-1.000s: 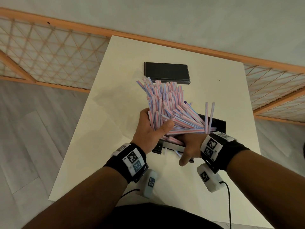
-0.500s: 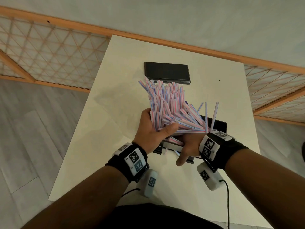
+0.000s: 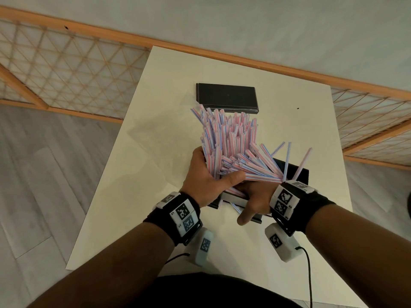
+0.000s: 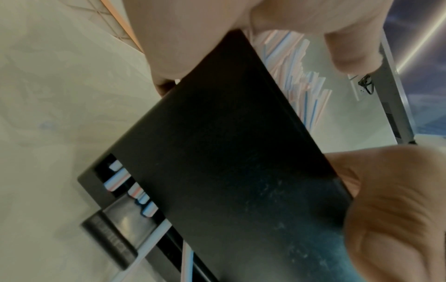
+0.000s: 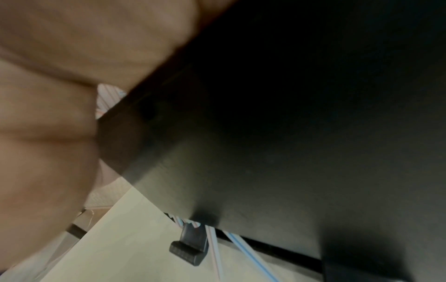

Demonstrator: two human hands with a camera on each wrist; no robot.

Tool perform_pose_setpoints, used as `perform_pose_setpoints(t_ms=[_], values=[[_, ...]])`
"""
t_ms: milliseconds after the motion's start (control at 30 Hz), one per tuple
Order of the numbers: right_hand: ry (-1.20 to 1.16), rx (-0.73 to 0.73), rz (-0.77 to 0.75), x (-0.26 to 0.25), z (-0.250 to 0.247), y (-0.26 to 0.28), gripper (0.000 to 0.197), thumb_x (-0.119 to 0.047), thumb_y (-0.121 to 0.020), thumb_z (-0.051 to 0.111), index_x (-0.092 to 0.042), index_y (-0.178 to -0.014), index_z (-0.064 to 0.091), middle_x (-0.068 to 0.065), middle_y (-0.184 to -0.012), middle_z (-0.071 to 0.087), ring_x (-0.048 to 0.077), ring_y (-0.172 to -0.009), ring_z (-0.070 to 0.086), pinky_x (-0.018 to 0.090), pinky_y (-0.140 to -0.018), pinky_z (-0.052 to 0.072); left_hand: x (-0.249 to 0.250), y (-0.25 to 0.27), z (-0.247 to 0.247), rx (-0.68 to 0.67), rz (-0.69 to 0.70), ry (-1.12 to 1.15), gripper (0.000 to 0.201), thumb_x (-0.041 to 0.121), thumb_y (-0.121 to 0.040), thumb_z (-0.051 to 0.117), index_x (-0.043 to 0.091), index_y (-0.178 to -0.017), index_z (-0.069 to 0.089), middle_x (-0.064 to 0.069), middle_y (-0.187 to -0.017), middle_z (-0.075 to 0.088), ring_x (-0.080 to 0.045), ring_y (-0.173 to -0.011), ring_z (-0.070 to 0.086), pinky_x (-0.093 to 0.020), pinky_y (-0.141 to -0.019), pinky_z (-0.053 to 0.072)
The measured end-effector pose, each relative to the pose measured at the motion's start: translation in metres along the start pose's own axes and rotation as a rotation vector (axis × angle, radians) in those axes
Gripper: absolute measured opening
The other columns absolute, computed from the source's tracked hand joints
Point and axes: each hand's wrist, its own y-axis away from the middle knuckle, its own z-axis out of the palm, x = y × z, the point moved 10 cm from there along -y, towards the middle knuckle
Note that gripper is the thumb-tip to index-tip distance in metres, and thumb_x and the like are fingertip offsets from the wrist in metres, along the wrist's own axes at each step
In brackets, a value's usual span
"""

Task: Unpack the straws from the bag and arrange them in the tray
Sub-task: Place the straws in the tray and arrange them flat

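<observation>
A thick bundle of pink, blue and white striped straws [image 3: 231,143] fans up and away from me over the black tray [image 3: 299,172]. My left hand [image 3: 206,176] grips the bundle from the left, with its thumb lying across the straws. My right hand [image 3: 253,196] holds the tray's near edge; its fingers are hidden under the straws and its thumb hangs down in front. From below, the left wrist view shows the tray's underside [image 4: 229,152] and straw ends [image 4: 301,76]. The right wrist view shows the dark tray bottom [image 5: 289,133] and a few loose straws [image 5: 243,248].
A flat black lid [image 3: 226,96] lies on the white table [image 3: 155,207] beyond the straws. A faint clear plastic sheet, perhaps the bag [image 3: 160,138], lies left of the bundle. An orange lattice railing [image 3: 66,70] borders the table's far side, with grey floor to the left.
The loose straws on the right have leaned further right and the bundle has spread a little. Both hands stay in nearly the same place.
</observation>
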Motion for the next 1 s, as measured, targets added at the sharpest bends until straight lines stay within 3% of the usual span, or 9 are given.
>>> perform_pose_setpoints(t_ms=[233,367,467,533,600,700,800,900,1000], values=[[0.051,0.087,0.003,-0.001,-0.004,0.006,0.076,-0.058,-0.071,0.074,-0.032,-0.14,0.05,-0.007,-0.135,0.057,0.02,-0.124,0.051,0.036,-0.106,0.041,-0.006,0.001,-0.002,0.005,-0.026,-0.088,0.103,0.045,-0.055,0.093,0.023,-0.14,0.041,0.01,-0.134,0.063,-0.003,-0.122,0.063,-0.037,-0.103,0.054],[0.006,0.121,0.024,0.011,-0.004,0.021,0.051,-0.051,-0.076,0.071,-0.022,-0.117,0.062,-0.004,-0.1,0.065,0.021,-0.094,0.06,0.027,-0.079,0.045,-0.008,0.0,-0.009,0.055,-0.025,-0.173,0.098,0.054,-0.056,0.094,0.025,-0.138,0.047,0.012,-0.13,0.066,-0.001,-0.119,0.064,-0.037,-0.102,0.055],[-0.028,0.226,-0.014,0.012,-0.011,0.043,0.064,-0.061,-0.066,0.056,-0.026,-0.118,0.062,-0.006,-0.112,0.066,0.019,-0.106,0.06,0.036,-0.09,0.051,-0.009,0.001,-0.009,0.065,-0.036,-0.177,0.099,0.056,-0.055,0.096,0.03,-0.137,0.046,0.012,-0.131,0.066,-0.007,-0.121,0.065,-0.044,-0.104,0.054],[-0.076,0.313,-0.041,0.015,-0.017,0.06,0.056,-0.059,-0.067,0.056,-0.028,-0.112,0.065,-0.01,-0.107,0.068,0.015,-0.103,0.062,0.035,-0.089,0.051,-0.007,0.002,-0.005,0.027,-0.037,-0.174,0.103,0.053,-0.054,0.098,0.031,-0.139,0.044,0.011,-0.133,0.065,-0.01,-0.124,0.064,-0.046,-0.105,0.054],[-0.109,0.421,0.048,0.03,-0.031,0.083,0.034,-0.053,-0.074,0.066,-0.026,-0.096,0.068,-0.01,-0.088,0.07,0.013,-0.085,0.064,0.032,-0.079,0.051,-0.004,0.004,-0.003,-0.012,-0.035,-0.189,0.102,0.046,-0.055,0.098,0.03,-0.14,0.044,0.011,-0.134,0.065,-0.008,-0.125,0.063,-0.044,-0.105,0.054],[-0.181,0.584,0.247,0.062,-0.052,0.119,0.032,-0.052,-0.076,0.071,-0.022,-0.079,0.064,-0.008,-0.075,0.067,0.017,-0.075,0.062,0.031,-0.07,0.047,-0.003,0.007,-0.006,-0.019,-0.051,-0.215,0.098,0.043,-0.056,0.093,0.03,-0.139,0.044,0.013,-0.132,0.065,-0.004,-0.122,0.064,-0.041,-0.105,0.054],[-0.3,0.726,0.439,0.11,-0.069,0.136,0.041,-0.052,-0.078,0.071,-0.017,-0.097,0.064,-0.005,-0.087,0.068,0.021,-0.084,0.061,0.03,-0.073,0.04,-0.004,0.006,-0.01,0.021,-0.081,-0.24,0.094,0.05,-0.056,0.089,0.03,-0.137,0.047,0.015,-0.13,0.065,-0.003,-0.12,0.064,-0.04,-0.104,0.054],[-0.31,0.641,0.574,0.144,-0.068,0.119,0.067,-0.057,-0.08,0.068,-0.012,-0.127,0.054,0.005,-0.109,0.069,0.029,-0.105,0.061,0.033,-0.08,0.042,0.0,0.003,-0.008,0.015,-0.075,-0.296,0.092,0.052,-0.057,0.088,0.031,-0.138,0.049,0.015,-0.131,0.065,-0.004,-0.122,0.063,-0.041,-0.106,0.053],[-0.337,0.659,0.504,0.136,-0.075,0.098,0.04,-0.046,-0.082,0.071,-0.02,-0.112,0.064,0.001,-0.094,0.068,0.024,-0.089,0.061,0.028,-0.074,0.041,0.007,0.004,-0.001,-0.018,-0.062,-0.294,0.09,0.047,-0.056,0.086,0.03,-0.137,0.051,0.014,-0.129,0.066,0.0,-0.121,0.063,-0.035,-0.106,0.053]])
